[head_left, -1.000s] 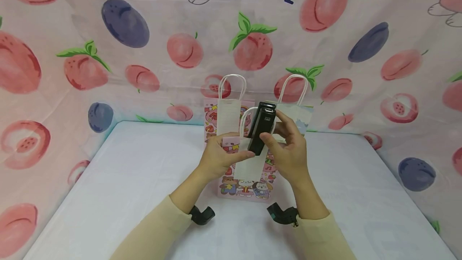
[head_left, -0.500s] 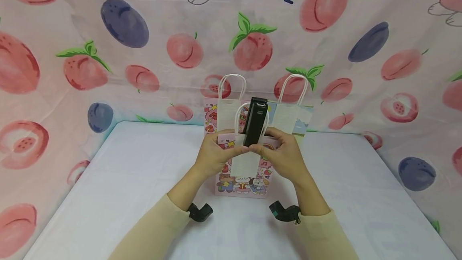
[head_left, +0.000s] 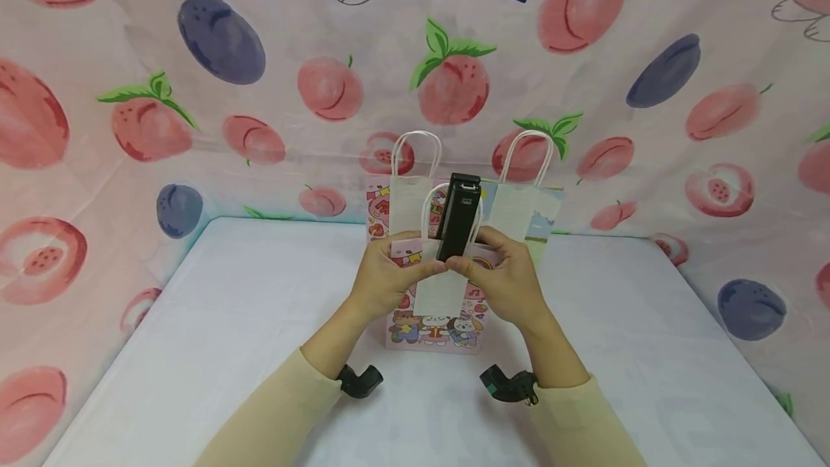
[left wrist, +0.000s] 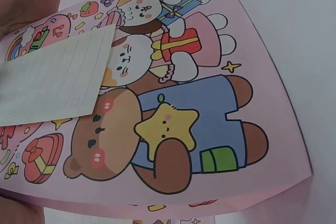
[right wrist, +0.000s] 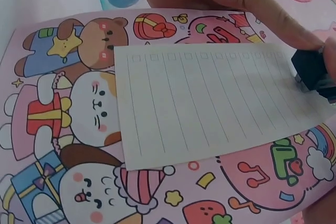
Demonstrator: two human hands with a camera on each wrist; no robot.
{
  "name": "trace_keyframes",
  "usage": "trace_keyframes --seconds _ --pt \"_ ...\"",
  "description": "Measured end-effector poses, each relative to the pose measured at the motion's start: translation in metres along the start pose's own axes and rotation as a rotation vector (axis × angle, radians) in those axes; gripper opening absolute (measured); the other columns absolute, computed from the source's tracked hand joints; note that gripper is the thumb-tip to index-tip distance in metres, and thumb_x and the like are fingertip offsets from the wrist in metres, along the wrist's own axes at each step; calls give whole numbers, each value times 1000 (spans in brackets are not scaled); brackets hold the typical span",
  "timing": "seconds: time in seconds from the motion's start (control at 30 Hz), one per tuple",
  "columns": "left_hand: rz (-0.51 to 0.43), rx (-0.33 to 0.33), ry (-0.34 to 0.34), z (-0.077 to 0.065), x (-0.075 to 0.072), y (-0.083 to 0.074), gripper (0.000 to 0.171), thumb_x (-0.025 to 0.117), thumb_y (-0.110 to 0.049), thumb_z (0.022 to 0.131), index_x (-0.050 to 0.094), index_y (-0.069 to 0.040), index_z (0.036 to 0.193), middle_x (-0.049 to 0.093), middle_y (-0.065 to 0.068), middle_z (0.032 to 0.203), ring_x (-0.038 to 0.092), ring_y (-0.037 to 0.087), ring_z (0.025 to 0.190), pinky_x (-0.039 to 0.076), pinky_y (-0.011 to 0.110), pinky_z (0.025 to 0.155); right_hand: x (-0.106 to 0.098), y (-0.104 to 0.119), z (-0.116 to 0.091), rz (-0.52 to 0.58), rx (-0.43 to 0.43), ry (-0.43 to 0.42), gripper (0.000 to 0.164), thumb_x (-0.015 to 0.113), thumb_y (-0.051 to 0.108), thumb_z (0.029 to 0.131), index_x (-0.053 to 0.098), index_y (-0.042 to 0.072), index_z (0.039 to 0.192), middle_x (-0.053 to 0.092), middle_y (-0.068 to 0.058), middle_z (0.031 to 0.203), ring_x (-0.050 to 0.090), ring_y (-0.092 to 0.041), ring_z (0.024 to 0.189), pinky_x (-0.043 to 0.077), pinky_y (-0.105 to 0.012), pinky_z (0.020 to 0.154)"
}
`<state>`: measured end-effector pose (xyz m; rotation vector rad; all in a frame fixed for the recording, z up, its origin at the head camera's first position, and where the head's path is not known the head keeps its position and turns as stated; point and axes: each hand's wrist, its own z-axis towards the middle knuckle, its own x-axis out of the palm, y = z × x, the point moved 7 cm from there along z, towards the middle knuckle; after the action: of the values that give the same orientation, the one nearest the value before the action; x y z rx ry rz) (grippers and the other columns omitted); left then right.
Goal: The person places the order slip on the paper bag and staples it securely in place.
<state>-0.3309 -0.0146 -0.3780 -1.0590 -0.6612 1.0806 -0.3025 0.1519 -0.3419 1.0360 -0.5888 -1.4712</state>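
Note:
A black stapler [head_left: 460, 216] stands tilted upright over the top edge of a pink paper gift bag [head_left: 436, 334] with cartoon animals. My left hand [head_left: 382, 276] and right hand [head_left: 515, 276] flank it. Both thumbs press the stapler's lower end, their tips nearly meeting, while the other fingers go behind the bag. Under the stapler's end, a lined white paper slip [head_left: 439, 294] lies against the bag's front. The right wrist view shows the stapler's dark end [right wrist: 313, 72] over the slip's upper edge, with the left thumb against it. White handles [head_left: 426, 211] rise around the stapler.
Behind stand two more gift bags: a pink one [head_left: 379, 207] at left and a landscape-printed one [head_left: 541, 225] at right. Each has a white slip at its front and white rope handles. The white table [head_left: 259, 294] meets a fruit-printed cloth [head_left: 363, 27].
My right hand has moved down from the stapler's side, so both thumbs now press its lower end. Stapler and bag shifted slightly left and up, then stayed nearly still over the last half second.

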Motion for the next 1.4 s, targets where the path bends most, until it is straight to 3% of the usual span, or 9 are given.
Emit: trace_keyframes --seconds 0.3,0.57,0.67,0.8,0.9,1.03,1.2,1.3,1.4 --pt "-21 71 -10 0 2 -1 41 82 -24 90 72 -10 128 76 10 123 77 21 101 64 38 84 3 2 -1 36 4 -29 44 79 4 89 67 0 131 71 -12 129 72 -10 113 60 -28 95" --pt "-48 83 -42 -2 1 -4 40 82 -24 90 73 -8 126 76 10 122 77 22 100 65 41 82 6 3 -1 25 3 -68 40 79 5 90 69 1 129 72 -11 129 72 -9 114 59 -26 96" --pt "-33 67 -46 -1 1 -3 37 81 -23 90 73 -9 124 77 9 120 77 21 97 65 40 80 5 2 0 -1 8 -55 40 78 7 91 69 2 130 72 -11 131 71 -8 114 59 -25 94" --pt "-13 34 -20 0 3 -2 40 82 -23 90 71 -11 127 76 10 121 76 21 98 64 39 82 3 2 0 -24 9 -11 43 77 8 93 67 5 134 72 -14 130 73 -10 96 62 -26 84" --pt "-1 5 4 1 2 -1 45 83 -27 89 69 -13 130 75 9 123 76 20 101 64 39 85 2 1 0 1 18 5 46 77 8 92 65 4 136 72 -13 130 75 -11 93 62 -27 83" --pt "-2 -15 46 2 1 0 47 85 -22 87 68 -14 130 76 11 121 76 22 101 64 40 87 1 0 0 40 26 10 47 78 8 92 64 2 136 71 -4 130 74 -11 107 61 -28 93" --pt "11 -47 70 1 -4 0 41 80 -11 92 68 -13 131 76 12 119 78 24 97 65 42 82 -5 1 0 61 14 0 44 78 4 91 64 1 132 70 3 120 71 -12 106 62 -25 86" --pt "18 -70 62 1 -6 2 36 76 -13 95 69 -12 130 77 13 118 79 25 94 65 42 79 -11 3 0 93 -31 -7 41 77 0 91 64 1 130 70 3 117 68 -13 108 61 -23 85" --pt "6 -87 65 2 -7 2 33 75 -14 96 70 -9 128 77 14 116 79 26 93 65 43 78 -14 9 1 154 -100 3 49 74 -3 92 59 3 139 70 0 123 67 -15 111 60 -24 90"
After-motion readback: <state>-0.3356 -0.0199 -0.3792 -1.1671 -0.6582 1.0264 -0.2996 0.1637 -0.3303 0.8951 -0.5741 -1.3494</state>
